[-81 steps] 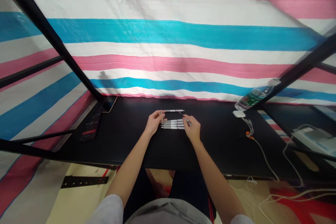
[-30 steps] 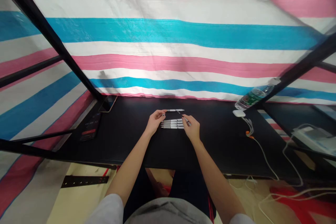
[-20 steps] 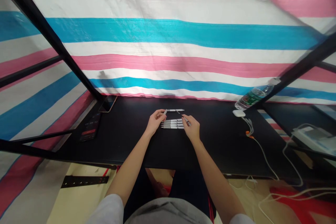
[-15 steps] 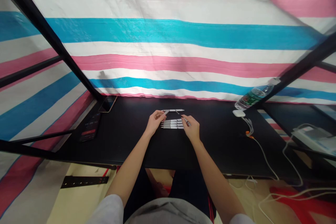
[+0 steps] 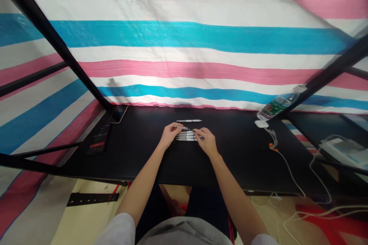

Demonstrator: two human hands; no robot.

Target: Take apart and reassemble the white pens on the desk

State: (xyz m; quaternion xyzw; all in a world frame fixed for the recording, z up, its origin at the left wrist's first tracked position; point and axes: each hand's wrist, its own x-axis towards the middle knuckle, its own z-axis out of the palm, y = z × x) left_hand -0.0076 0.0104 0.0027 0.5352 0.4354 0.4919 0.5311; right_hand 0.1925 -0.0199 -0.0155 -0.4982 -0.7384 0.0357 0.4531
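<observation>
1. Head view, hands: the left hand (image 5: 171, 134) and right hand (image 5: 206, 141) stand apart, each pinching one end of a slim white plastic pen (image 5: 186, 129), which lies slanted between them, dark tip at the right. A light fingertip grip suits the smooth barrel.
2. Head view, surroundings: a parallel row of matching white pens (image 5: 186, 137) lies under it on the matte black tabletop (image 5: 235, 160). A lone white pen (image 5: 189, 120) lies at twelve o'clock.

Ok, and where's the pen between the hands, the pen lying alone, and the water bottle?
pen between the hands (image 5: 184, 128): head view, on its white barrel.
pen lying alone (image 5: 188, 120): head view, on its white barrel.
water bottle (image 5: 277, 105): head view, on its green label.
</observation>
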